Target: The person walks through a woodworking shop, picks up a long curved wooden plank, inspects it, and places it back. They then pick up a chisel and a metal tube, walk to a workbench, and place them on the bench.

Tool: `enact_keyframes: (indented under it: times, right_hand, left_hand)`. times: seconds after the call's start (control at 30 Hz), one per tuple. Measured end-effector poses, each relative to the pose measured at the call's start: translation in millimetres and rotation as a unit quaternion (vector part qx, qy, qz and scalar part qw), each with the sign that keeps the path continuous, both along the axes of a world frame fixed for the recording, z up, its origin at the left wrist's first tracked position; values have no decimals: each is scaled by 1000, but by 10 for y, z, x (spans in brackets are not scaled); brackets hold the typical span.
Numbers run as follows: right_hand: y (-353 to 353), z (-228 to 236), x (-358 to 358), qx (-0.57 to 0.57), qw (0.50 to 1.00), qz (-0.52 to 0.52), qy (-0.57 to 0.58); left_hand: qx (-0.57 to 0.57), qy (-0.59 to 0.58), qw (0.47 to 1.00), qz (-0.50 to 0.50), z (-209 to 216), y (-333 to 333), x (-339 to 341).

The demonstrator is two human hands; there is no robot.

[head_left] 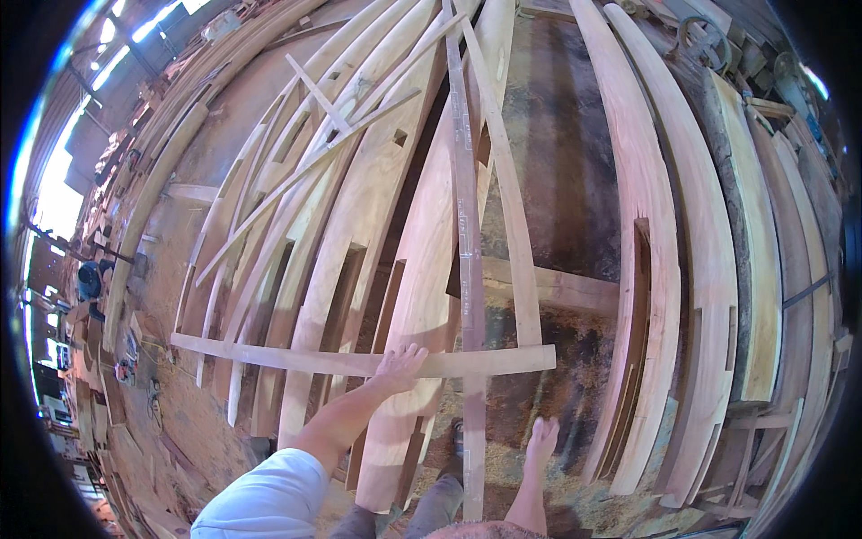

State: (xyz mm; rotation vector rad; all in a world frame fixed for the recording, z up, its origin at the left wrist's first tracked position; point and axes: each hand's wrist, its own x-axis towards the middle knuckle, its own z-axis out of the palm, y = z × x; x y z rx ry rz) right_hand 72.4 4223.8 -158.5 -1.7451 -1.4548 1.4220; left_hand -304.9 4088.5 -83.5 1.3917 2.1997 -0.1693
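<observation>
My left hand lies over a long, pale wooden crosspiece, its fingers bent around the upper edge. This crosspiece spans several timbers, and a slim slanting wooden strip meets it near its right end. Under it runs a long, narrow, darker wooden lath with white marks along its length. Right of that lath, my right hand is raised with its fingers closed together; whatever they hold, if anything, is too small to make out. A pinkish timber lies beneath my left hand.
Mortised timbers lie side by side on the left, with thin strips across them. Two thick curved beams rest on the right, beside a bark-edged slab. Sawdust covers the floor. A person is at the far left.
</observation>
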Motion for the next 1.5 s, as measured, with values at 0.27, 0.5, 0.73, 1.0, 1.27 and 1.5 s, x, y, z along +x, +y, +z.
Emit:
enact_keyframes:
  times: [0.27, 0.5, 0.73, 1.0, 1.27, 1.5]
  right_hand:
    - [1232, 350, -1112, -155, 949, -37, 273]
    - [1225, 277, -959, -177, 936, 13, 304]
    - [-103, -376, -117, -160, 976, 92, 114]
    - [-1847, -498, 545, -188, 908, 211, -309]
    - [-2126, -414, 794, -132, 933, 218, -255]
    - [-2033, 149, 909, -55, 947, 189, -255]
  left_hand:
    - [103, 4, 995, -3, 526, -64, 7]
    - [104, 51, 993, -4, 107, -228, -10]
    - [-67, -10, 998, 12, 305, -84, 165]
    - [-50, 75, 992, -83, -21, -210, 309]
    - [66, 16, 989, -129, 132, -382, 193]
    - [62, 25, 991, -113, 634, -404, 249]
